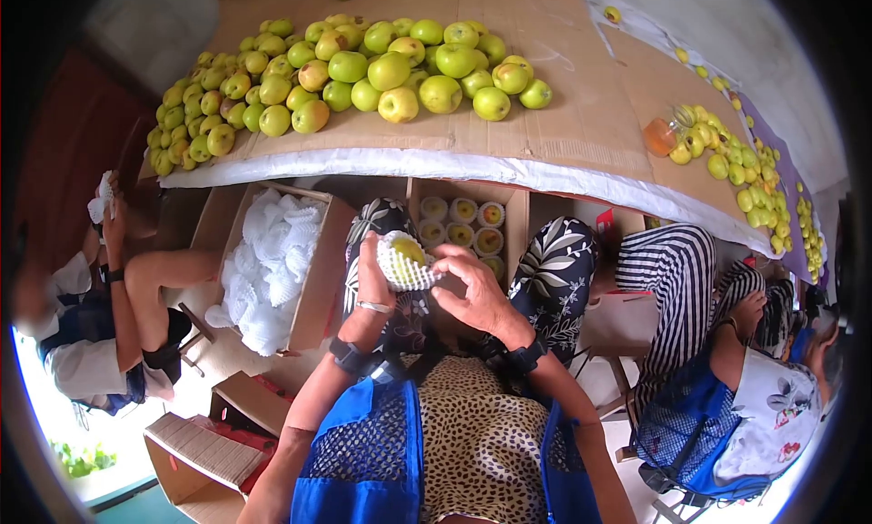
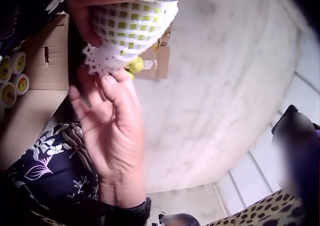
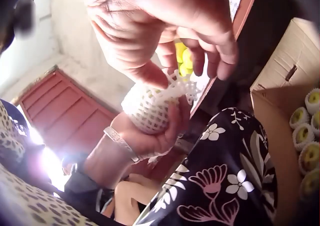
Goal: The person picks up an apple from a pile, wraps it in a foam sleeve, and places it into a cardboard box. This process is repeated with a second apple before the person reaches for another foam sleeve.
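A yellow-green apple (image 1: pixel 411 249) sits inside a white foam net (image 1: pixel 400 271) above the lap. My left hand (image 1: pixel 372 274) cradles the netted apple, fingers wrapped around its side. A patterned bracelet circles that wrist. From the other side my right hand (image 1: pixel 477 292) pinches the loose end of the net with thumb and fingertips. In the left wrist view, green skin shows through the mesh of the foam net (image 2: pixel 132 26), whose frilled end meets the fingers of the right hand (image 2: pixel 117 121). The right wrist view has the right thumb on the net (image 3: pixel 150 108).
Many apples (image 1: pixel 391 72) are heaped on the cardboard-covered table (image 1: pixel 581 115). A box (image 1: pixel 338 279) of white foam nets (image 1: pixel 272 261) stands at the left. Between the knees, another box (image 1: pixel 516 202) holds netted apples (image 1: pixel 463 211). People sit on both sides.
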